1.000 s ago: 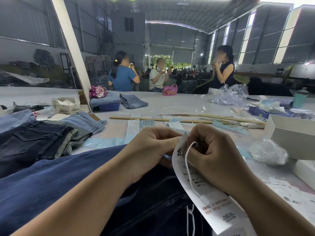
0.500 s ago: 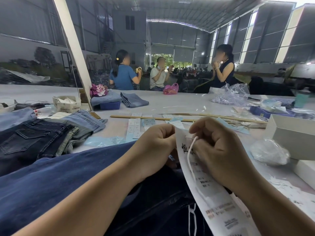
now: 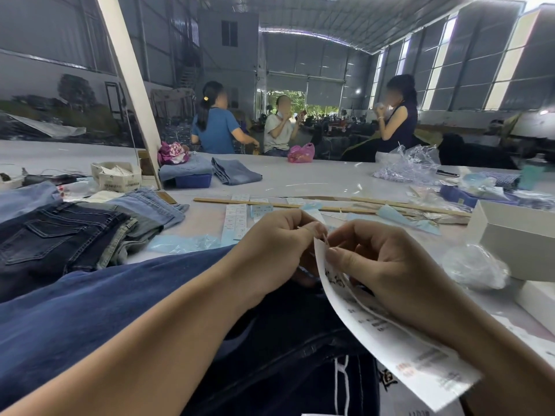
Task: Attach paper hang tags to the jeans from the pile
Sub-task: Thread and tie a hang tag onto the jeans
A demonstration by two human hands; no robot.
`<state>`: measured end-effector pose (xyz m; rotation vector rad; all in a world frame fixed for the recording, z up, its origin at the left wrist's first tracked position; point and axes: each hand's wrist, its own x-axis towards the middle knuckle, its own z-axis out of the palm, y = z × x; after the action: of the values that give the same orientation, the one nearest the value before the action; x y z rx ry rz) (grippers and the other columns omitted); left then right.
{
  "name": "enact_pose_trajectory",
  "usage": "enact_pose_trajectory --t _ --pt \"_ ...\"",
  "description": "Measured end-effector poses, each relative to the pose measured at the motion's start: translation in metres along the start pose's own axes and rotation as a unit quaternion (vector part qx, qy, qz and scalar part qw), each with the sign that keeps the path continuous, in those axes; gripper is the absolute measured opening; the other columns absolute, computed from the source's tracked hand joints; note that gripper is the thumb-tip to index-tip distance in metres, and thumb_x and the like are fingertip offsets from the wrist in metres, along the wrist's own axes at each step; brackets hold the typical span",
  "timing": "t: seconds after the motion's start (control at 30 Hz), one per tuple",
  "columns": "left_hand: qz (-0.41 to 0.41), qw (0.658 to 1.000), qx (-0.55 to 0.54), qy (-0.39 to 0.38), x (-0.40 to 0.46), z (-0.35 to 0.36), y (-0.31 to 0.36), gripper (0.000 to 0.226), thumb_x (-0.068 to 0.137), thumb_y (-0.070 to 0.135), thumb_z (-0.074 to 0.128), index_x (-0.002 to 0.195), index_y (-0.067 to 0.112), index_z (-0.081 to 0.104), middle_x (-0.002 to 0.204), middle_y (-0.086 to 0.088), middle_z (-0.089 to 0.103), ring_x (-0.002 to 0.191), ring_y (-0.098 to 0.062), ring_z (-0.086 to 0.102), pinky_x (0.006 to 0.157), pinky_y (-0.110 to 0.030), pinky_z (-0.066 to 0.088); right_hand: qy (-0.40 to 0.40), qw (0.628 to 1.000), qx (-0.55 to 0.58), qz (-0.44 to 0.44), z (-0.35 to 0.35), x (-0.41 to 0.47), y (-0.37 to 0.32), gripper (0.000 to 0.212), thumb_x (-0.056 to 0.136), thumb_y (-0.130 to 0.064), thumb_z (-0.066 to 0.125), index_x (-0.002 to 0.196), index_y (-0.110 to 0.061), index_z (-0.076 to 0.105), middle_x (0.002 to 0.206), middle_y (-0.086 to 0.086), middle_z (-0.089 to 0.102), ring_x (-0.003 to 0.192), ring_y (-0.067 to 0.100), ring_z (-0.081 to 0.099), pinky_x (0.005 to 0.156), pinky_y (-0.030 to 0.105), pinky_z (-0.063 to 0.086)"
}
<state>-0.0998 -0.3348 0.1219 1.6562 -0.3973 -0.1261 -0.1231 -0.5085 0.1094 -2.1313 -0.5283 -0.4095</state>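
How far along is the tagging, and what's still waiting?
Done: cannot tell; no finished tagged pair is visible. In hand: left hand and right hand pinch the top of a paper hang tag over dark jeans on the lap. Left: folded jeans stacked on the table show no tags.

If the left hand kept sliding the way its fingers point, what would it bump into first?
Most likely the right hand. The left hand points rightward, its fingertips at the top edge of the paper tag, with the right fingertips just beyond. Depth is hard to judge.
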Motion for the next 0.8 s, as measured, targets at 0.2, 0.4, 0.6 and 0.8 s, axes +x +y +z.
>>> enact_pose_trajectory --t 0.2,0.4,0.6,0.8 --pt "-0.015 0.999 -0.034 -0.036 0.001 0.0 0.006 0.02 0.101 0.021 0.053 0.087 0.012 0.064 0.07 -0.007 0.071 0.059 -0.018 0.068 0.048 -0.027 0.052 0.034 0.999 -0.027 -0.014 -0.009 0.0 0.002 0.014 0.088 -0.023 0.072 0.079 -0.033 0.069 0.068 -0.014 0.067 0.056 0.0 0.059 0.051 0.014 0.044" --pt "0.031 0.997 0.05 -0.052 0.01 0.006 0.017 0.02 0.101 0.018 0.054 0.083 0.016 0.062 0.07 0.004 0.073 0.055 -0.007 0.064 0.045 -0.022 0.049 0.102 0.994 -0.04 -0.017 -0.033 -0.011 0.011 0.011 0.089 -0.022 0.07 0.079 -0.026 0.067 0.078 -0.005 0.068 0.071 0.013 0.061 0.072 0.042 0.05" --pt "0.039 0.991 0.089 -0.094 0.016 0.016 0.024 0.019 0.101 0.02 0.055 0.083 0.019 0.063 0.068 0.008 0.071 0.056 -0.006 0.062 0.047 -0.021 0.047 0.081 0.996 -0.018 -0.019 -0.044 -0.028 0.008 0.009 0.078 -0.032 0.064 0.075 -0.023 0.066 0.069 -0.004 0.067 0.066 0.007 0.062 0.067 0.025 0.049" --pt "0.054 0.98 0.145 -0.126 0.02 0.02 0.026 0.02 0.1 0.02 0.055 0.082 0.02 0.064 0.066 0.011 0.069 0.056 -0.002 0.061 0.048 -0.02 0.048 0.032 0.995 0.094 -0.017 -0.047 -0.033 0.004 0.027 0.075 -0.048 0.07 0.075 -0.021 0.067 0.072 0.006 0.073 0.07 0.018 0.072 0.061 0.035 0.058"
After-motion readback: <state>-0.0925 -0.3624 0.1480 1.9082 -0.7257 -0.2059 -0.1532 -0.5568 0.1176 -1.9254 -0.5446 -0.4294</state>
